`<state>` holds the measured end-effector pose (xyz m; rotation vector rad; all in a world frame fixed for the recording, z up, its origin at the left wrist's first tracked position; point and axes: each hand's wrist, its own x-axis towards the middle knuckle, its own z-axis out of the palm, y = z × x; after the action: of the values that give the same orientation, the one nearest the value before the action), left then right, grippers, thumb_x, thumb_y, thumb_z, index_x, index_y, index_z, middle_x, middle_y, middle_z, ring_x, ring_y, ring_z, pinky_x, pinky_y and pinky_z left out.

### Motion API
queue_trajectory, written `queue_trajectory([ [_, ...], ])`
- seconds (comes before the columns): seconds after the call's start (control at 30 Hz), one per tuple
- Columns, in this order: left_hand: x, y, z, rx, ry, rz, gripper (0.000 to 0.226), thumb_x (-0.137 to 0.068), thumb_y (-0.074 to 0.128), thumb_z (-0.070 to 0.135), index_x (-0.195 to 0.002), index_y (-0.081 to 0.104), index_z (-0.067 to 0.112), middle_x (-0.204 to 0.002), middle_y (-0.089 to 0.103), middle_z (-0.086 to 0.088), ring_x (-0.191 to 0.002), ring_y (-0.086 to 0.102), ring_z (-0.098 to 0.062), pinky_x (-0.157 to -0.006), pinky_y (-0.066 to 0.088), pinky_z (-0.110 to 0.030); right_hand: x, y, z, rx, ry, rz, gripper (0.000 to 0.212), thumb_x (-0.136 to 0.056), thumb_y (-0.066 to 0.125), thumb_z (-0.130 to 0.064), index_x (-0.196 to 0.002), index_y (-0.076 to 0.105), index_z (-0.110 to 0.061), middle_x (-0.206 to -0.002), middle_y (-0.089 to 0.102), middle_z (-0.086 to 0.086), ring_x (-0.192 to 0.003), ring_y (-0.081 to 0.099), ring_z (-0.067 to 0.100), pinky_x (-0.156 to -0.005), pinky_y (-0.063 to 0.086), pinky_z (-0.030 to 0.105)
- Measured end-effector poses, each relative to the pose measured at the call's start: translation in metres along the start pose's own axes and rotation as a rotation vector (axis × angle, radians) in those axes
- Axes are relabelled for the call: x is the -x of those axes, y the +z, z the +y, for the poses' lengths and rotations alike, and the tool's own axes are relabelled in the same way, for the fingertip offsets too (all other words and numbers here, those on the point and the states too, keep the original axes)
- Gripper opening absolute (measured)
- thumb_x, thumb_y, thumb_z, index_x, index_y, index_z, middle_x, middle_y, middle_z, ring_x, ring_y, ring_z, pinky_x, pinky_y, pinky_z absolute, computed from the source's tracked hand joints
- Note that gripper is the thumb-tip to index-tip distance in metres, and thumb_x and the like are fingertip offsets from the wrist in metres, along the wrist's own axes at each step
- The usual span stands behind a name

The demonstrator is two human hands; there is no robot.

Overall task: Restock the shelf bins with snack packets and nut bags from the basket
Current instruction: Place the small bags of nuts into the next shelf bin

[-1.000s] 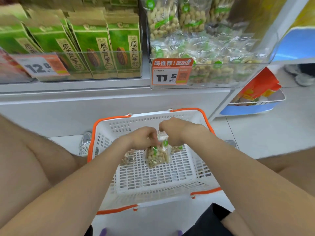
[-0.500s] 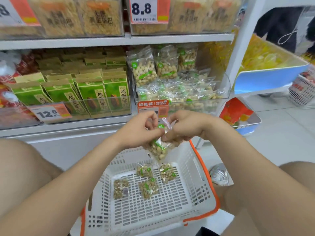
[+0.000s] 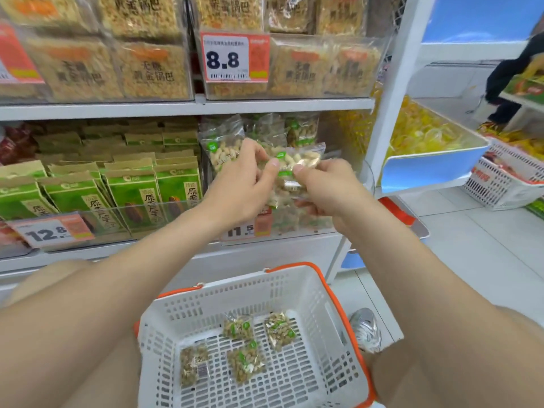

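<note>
A nut bag (image 3: 290, 169) is pinched between the left hand (image 3: 244, 184) and right hand (image 3: 326, 187), held up at the clear shelf bin (image 3: 294, 222). Four bags are left in the basket (image 3: 332, 343) below.

White shelving upright (image 3: 391, 83) beside pale tiled floor (image 3: 471, 245).

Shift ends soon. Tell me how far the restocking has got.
Done: the nut bin holds several bags. In hand: the left hand and right hand pinch a nut bag at the bin's front. Left: four small bags lie in the basket.
</note>
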<state>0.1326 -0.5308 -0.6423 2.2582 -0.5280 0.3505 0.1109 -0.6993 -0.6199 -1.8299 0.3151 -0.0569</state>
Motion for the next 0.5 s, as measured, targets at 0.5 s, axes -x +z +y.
queue_trajectory([
  [0.5,-0.027,0.048,-0.018,-0.484,0.244,-0.125,0.035,-0.103,0.044,0.042,-0.092,0.069,0.021,-0.094,0.057,-0.001,-0.083,0.062,-0.029,-0.070,0.053,-0.042,-0.139,-0.016,0.016,0.270,-0.162,0.181,0.027,-0.104,0.059,-0.028,-0.121,0.049,-0.010,-0.117,0.056,0.007,-0.107,0.056,0.029,-0.093,0.047,0.040],
])
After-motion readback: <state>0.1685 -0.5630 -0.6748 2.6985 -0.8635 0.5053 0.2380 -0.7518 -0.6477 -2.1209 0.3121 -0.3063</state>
